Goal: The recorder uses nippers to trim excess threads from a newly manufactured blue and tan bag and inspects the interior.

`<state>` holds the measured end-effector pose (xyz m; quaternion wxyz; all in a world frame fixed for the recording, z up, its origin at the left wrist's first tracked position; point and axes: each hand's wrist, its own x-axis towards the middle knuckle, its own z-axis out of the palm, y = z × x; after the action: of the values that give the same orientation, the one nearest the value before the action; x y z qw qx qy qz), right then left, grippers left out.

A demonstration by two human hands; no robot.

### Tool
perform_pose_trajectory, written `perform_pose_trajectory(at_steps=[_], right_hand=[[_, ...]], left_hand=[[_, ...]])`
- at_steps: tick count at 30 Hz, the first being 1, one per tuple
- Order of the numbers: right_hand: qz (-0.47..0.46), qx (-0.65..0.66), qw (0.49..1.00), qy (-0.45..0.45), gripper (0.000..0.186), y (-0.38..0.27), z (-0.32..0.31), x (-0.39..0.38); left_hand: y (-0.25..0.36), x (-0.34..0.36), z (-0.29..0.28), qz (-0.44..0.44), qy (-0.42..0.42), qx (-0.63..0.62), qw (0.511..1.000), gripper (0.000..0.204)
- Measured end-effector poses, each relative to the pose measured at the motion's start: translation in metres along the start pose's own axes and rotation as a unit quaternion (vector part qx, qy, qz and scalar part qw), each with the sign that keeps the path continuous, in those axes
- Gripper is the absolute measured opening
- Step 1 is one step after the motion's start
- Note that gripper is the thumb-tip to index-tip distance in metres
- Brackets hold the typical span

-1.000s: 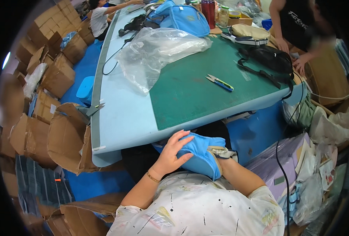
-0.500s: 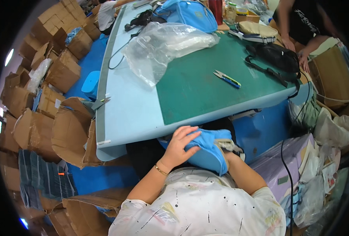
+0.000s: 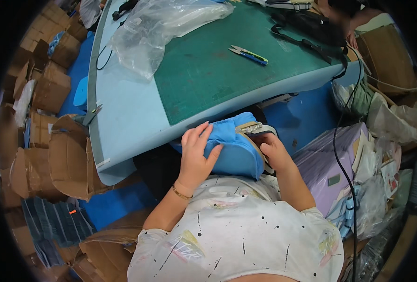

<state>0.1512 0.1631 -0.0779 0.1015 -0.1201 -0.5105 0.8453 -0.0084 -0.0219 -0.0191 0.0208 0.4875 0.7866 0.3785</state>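
A blue fabric bag (image 3: 233, 159) with a tan-edged opening and a pale strap rests on my lap at the table's front edge. My left hand (image 3: 198, 148) grips its left side, fingers curled over the top and thumb pressed on the cloth. My right hand (image 3: 272, 151) holds the right side at the opening, fingers bent and partly hidden inside the edge. Beyond the bag, blue-handled thread snips (image 3: 248, 55) lie on a green cutting mat (image 3: 204, 80) that covers part of the pale table (image 3: 119, 136).
A crumpled clear plastic bag (image 3: 147, 37) and a black bag (image 3: 307, 28) lie on the table. Cardboard boxes (image 3: 70, 164) crowd the left side. A co-worker's arm (image 3: 354, 23) shows at upper right. Lilac stacked material (image 3: 321, 169) and a hanging black cable (image 3: 344, 164) are at my right.
The view has tilted down, so the table appears higher. My right hand has come more into sight at the bag's opening; my left hand still grips the blue bag.
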Motion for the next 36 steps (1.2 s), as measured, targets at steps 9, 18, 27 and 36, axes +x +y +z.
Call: perform_pose_trajectory(at_steps=[9,18,27,36], right_hand=[[0.071,0.078,0.982,0.158,0.043,-0.033,0.027,0.001],[0.057,0.22,0.973,0.042,0.047,-0.009,0.009,-0.006],[0.046,0.166,0.979,-0.105,0.078,0.003,0.015,-0.008],[0.137,0.324,0.934,-0.068,0.076,0.005,0.001,-0.011]], left_hand=[[0.027,-0.005,-0.015,-0.08,0.058,-0.181,0.978,0.037],[0.004,-0.02,0.011,-0.186,0.069,-0.432,0.88,0.033],[0.008,-0.015,0.006,-0.111,-0.022,-0.493,0.862,0.045],[0.004,-0.01,0.008,-0.182,0.032,-0.586,0.789,0.031]])
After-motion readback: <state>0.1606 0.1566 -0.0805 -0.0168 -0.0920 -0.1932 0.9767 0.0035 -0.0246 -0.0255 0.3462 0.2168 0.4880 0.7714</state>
